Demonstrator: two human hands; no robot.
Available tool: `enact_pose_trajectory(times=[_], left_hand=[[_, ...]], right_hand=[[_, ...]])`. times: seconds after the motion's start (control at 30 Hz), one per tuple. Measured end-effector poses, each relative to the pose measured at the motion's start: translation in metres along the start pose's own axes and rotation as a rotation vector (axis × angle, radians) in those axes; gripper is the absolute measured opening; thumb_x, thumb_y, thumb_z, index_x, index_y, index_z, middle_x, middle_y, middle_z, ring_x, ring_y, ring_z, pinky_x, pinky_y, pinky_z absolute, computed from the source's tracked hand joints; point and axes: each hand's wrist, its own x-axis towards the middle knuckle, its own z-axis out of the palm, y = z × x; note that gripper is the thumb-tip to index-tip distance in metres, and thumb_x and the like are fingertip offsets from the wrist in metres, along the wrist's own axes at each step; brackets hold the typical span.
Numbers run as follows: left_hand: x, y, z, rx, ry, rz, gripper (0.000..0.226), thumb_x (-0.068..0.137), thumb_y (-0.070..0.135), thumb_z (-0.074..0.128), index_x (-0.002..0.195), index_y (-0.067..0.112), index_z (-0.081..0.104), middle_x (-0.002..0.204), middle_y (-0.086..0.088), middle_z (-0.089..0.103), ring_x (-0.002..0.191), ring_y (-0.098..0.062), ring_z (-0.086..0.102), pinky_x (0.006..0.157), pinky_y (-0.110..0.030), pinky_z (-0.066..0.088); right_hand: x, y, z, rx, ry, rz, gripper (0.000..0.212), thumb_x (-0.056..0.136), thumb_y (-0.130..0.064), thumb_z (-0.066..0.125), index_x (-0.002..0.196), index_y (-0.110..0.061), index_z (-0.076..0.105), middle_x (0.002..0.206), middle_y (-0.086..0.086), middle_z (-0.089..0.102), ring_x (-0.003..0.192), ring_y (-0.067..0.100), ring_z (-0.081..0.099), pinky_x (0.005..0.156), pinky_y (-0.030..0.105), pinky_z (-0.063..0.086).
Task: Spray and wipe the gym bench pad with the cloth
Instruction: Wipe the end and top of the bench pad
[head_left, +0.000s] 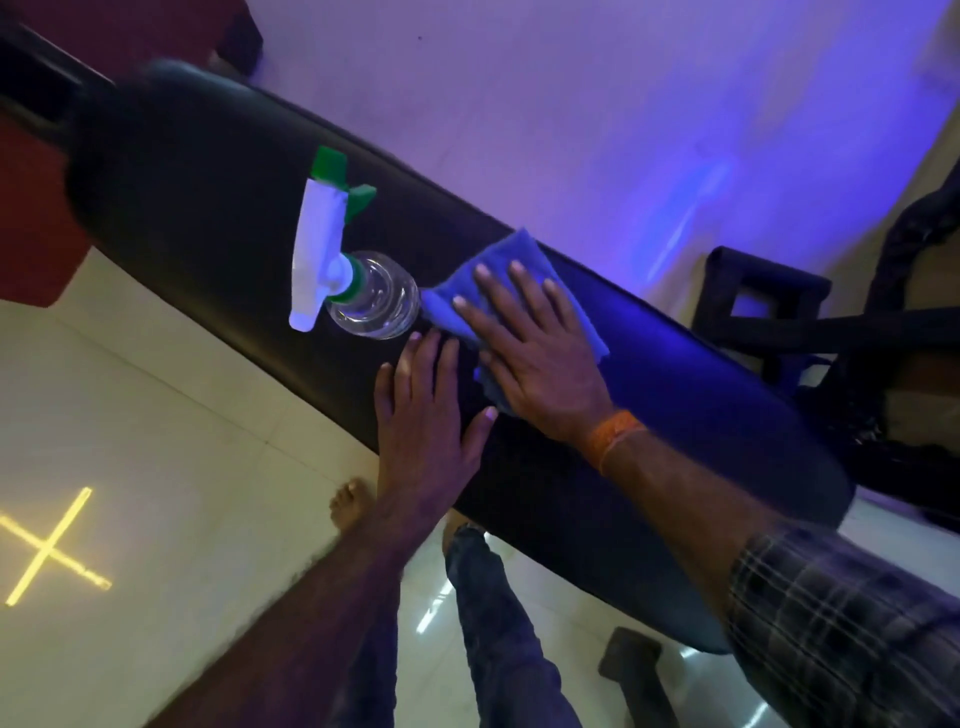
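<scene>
On bench pad (208, 208): one cloth (498, 270), one bottle (374, 296).

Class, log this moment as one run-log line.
right hand: flat on blue cloth | left hand: bare on bench pad | spray bottle: standing, untouched

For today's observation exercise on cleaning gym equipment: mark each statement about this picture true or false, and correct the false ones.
1. The right hand presses flat on the blue cloth. True.
2. The spray bottle is held in the left hand. False: it stands on the bench pad, unheld.
3. The left hand rests flat on the pad. True.
4. The cloth lies on the floor. False: it is on the pad.
</scene>
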Motion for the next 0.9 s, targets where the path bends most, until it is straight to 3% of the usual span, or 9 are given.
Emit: enact_pose_trajectory(times=[0.13,0.3,0.47,0.6,0.7,0.77,0.8,0.9], left_hand=[[-0.003,-0.015,-0.006,0.021,0.026,0.059,0.076,0.090,0.048,0.069,0.152,0.010,0.045,0.164,-0.011,0.035,0.155,-0.031,0.028,0.123,-0.055,0.024],[-0.011,-0.038,-0.004,0.053,0.078,0.097,0.075,0.095,0.052,0.057,0.155,0.011,0.040,0.164,-0.010,0.035,0.152,-0.031,0.031,0.122,-0.054,0.028],[-0.013,-0.061,-0.011,0.075,0.091,0.192,0.070,0.096,0.050,0.057,0.150,0.008,0.045,0.160,-0.013,0.039,0.146,-0.033,0.037,0.117,-0.055,0.034],[-0.007,-0.078,-0.013,0.088,0.082,0.289,0.072,0.097,0.052,0.055,0.155,0.011,0.042,0.163,-0.010,0.037,0.148,-0.031,0.037,0.119,-0.052,0.030],[-0.007,-0.094,-0.015,0.070,0.073,0.353,0.069,0.097,0.050,0.058,0.152,0.010,0.045,0.161,-0.012,0.039,0.148,-0.033,0.037,0.118,-0.052,0.028],[-0.009,-0.103,-0.019,0.070,0.052,0.397,0.069,0.097,0.049,0.061,0.153,0.011,0.045,0.162,-0.011,0.039,0.150,-0.033,0.036,0.118,-0.054,0.027],[-0.008,-0.108,-0.022,0.079,0.036,0.416,0.069,0.098,0.049,0.061,0.155,0.013,0.043,0.163,-0.009,0.037,0.151,-0.032,0.035,0.118,-0.054,0.027],[-0.001,-0.122,-0.029,0.092,0.011,0.471,0.068,0.099,0.052,0.057,0.157,0.019,0.042,0.164,-0.006,0.037,0.151,-0.031,0.035,0.119,-0.054,0.027]], right_hand=[[-0.014,0.012,-0.002,-0.019,-0.027,-0.068,0.055,0.108,-0.043,0.033,0.162,-0.036,0.025,0.173,-0.002,0.016,0.160,0.027,0.012,0.128,0.050,0.016],[0.003,-0.037,0.010,0.085,0.058,0.301,0.058,0.106,-0.042,0.037,0.162,-0.034,0.027,0.173,0.000,0.016,0.160,0.031,0.010,0.128,0.055,0.011],[-0.040,-0.040,0.016,0.049,0.037,0.107,0.054,0.109,-0.041,0.035,0.162,-0.035,0.025,0.173,-0.003,0.017,0.161,0.028,0.011,0.128,0.053,0.016],[-0.023,-0.066,0.020,0.093,0.112,0.479,0.057,0.106,-0.039,0.037,0.162,-0.035,0.025,0.173,0.000,0.016,0.160,0.031,0.010,0.128,0.055,0.011],[-0.042,-0.110,0.030,0.101,0.057,0.384,0.058,0.107,-0.040,0.037,0.163,-0.034,0.024,0.173,0.002,0.015,0.160,0.033,0.009,0.128,0.055,0.009],[-0.052,-0.095,0.027,0.055,0.025,0.304,0.055,0.108,-0.040,0.035,0.162,-0.035,0.026,0.173,0.000,0.017,0.160,0.030,0.011,0.129,0.051,0.011],[-0.049,-0.084,0.024,0.031,0.033,0.339,0.054,0.108,-0.040,0.034,0.161,-0.036,0.027,0.173,-0.001,0.018,0.160,0.029,0.012,0.128,0.050,0.013],[-0.029,-0.087,0.020,0.081,0.139,0.696,0.056,0.106,-0.037,0.037,0.161,-0.033,0.029,0.173,0.002,0.017,0.160,0.030,0.012,0.128,0.051,0.013]])
